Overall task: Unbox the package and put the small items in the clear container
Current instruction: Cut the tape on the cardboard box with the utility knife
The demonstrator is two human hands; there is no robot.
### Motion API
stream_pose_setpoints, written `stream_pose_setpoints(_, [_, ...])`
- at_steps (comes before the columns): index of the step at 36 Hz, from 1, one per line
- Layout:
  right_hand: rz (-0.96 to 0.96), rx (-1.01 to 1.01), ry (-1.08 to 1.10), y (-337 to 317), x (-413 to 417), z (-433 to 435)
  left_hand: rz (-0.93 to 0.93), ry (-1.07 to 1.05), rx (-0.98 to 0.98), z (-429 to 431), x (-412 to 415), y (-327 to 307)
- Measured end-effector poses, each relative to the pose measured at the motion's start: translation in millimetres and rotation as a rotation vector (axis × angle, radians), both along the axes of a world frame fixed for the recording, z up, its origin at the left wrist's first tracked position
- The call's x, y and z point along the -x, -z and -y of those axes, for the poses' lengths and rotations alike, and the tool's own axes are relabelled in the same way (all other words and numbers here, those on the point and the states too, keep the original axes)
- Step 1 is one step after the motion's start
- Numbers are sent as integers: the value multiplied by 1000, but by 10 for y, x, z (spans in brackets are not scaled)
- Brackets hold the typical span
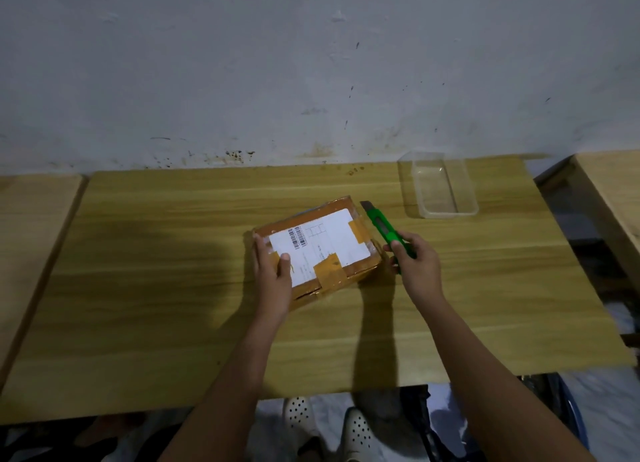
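Note:
A taped brown cardboard package [320, 245] with a white shipping label lies flat in the middle of the wooden table [173, 288]. My left hand [273, 274] rests on its near left corner, palm down, thumb on the label. My right hand [417, 264] grips a green utility knife [386, 231] just right of the package, blade end pointing away toward the wall. The clear container [441, 188] stands empty at the far right of the table, apart from both hands.
A stained white wall rises right behind the table. Other wooden surfaces adjoin at the left [31, 219] and right [609, 191]. White perforated shoes [356, 430] show below the table's near edge.

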State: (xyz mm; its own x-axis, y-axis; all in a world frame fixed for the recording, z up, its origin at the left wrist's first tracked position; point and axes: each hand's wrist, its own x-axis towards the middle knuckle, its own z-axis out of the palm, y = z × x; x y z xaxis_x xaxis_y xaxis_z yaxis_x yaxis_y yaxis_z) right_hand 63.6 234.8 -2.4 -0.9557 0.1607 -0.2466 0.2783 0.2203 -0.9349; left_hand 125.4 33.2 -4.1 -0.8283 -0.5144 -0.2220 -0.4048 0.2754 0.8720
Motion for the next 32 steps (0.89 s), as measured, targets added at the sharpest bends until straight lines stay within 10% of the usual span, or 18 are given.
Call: stream_pose_setpoints(32, [-253,-552,-326,-149,-196,-134,2,-63,-13,-53,13,45])
